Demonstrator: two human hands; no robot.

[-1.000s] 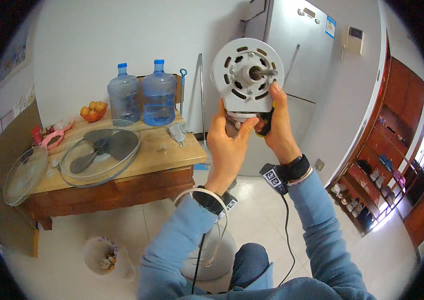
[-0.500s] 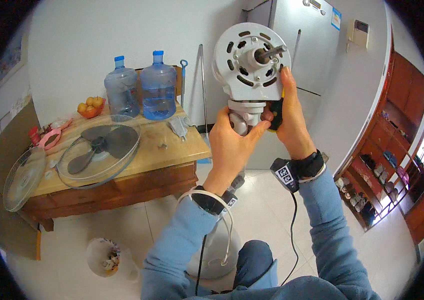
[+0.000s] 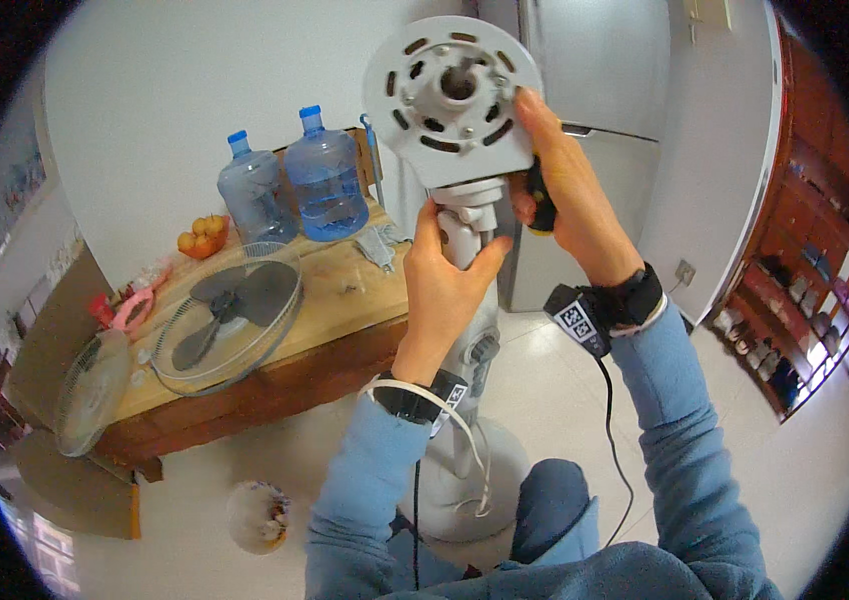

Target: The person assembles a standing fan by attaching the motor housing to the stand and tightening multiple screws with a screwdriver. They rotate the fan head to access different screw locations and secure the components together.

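The white motor head (image 3: 480,160) of a standing fan faces me, with its slotted round front plate and shaft hole bare. Below it, my left hand (image 3: 435,305) wraps round the fan's neck (image 3: 462,240), thumb to the right. On the right edge of the head rest the fingertips of my right hand (image 3: 585,205). That same hand grips a black and yellow handle (image 3: 542,200), perhaps a screwdriver's; its far end is hidden. The grey-white pole (image 3: 485,325) runs down to a round base (image 3: 505,475) by my knee, with a white cord over it.
On the wooden table (image 3: 345,325) at left lie a dark fan blade (image 3: 263,290) in a wire guard, another guard (image 3: 93,395), a grey cloth (image 3: 380,247), fruit (image 3: 205,232) and two water jugs (image 3: 325,180). A bin (image 3: 235,520) stands on the floor. Behind is a fridge (image 3: 595,75).
The motor head has swung left, its shaft now pointing more toward me. Both hands stay on the fan; my left fingers sit more openly on the neck. The whole view has shifted.
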